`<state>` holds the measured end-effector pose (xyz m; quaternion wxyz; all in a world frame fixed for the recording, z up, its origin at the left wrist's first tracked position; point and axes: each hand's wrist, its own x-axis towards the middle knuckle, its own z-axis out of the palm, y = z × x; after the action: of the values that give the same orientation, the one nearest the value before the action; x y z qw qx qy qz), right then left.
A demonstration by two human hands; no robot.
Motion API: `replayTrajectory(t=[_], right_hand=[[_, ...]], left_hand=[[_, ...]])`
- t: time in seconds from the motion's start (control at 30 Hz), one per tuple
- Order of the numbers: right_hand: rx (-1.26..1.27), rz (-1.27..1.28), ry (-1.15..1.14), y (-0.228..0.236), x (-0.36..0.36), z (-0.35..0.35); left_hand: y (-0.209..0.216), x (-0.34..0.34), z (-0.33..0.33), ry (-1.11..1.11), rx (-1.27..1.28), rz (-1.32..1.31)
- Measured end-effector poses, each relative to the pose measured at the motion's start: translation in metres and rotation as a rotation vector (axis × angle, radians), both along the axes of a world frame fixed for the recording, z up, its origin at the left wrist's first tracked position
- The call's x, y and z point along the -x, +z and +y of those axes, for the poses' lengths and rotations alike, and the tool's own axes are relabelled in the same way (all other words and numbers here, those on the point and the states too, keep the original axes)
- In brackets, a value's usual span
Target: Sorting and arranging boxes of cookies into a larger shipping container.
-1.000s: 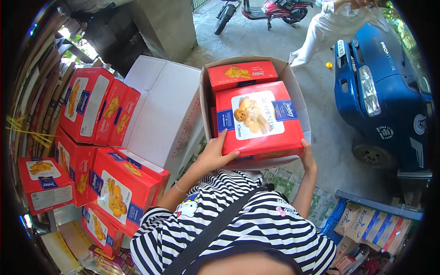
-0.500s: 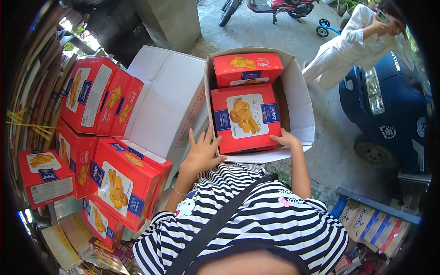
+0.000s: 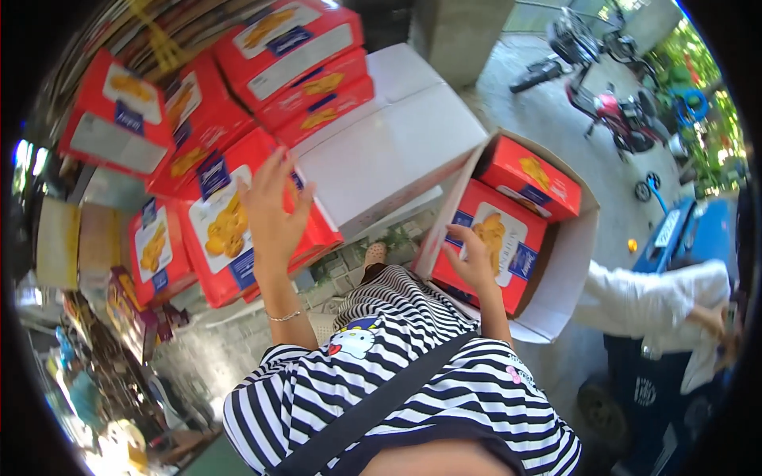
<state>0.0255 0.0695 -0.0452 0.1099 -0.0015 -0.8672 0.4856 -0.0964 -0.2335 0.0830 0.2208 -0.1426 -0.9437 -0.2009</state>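
Left hand (image 3: 278,210) spread, right hand (image 3: 474,258) loosely curled

The left hand's fingers fan out over the large red box (image 3: 218,230); whether they touch cannot be told. The right hand, thumb and fingers parted and gripping nothing visible, is over the flat-lying red box (image 3: 512,238) near the left edge of the open-topped carton (image 3: 556,305). Another red box (image 3: 532,178) sits at that carton's far edge.
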Motion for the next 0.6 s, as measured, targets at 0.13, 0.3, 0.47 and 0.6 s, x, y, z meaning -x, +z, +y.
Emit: replayTrajectory(t=[0.13,0.3,0.47,0.6], right_hand=[[-0.294,-0.043,-0.039,0.012,0.013,-0.031],[-0.344,-0.041,-0.049,0.009,0.036,-0.016],[-0.288,0.105,0.165,0.026,0.08,-0.06],[-0.282,0.135,0.437,0.049,0.099,-0.126]], left_hand=[[-0.005,-0.024,-0.076,0.377,-0.089,0.091],[-0.033,-0.085,-0.15,0.739,-0.078,-0.104],[-0.054,-0.106,-0.184,1.049,-0.002,-0.591],[-0.053,-0.104,-0.168,1.06,-0.017,-0.531]])
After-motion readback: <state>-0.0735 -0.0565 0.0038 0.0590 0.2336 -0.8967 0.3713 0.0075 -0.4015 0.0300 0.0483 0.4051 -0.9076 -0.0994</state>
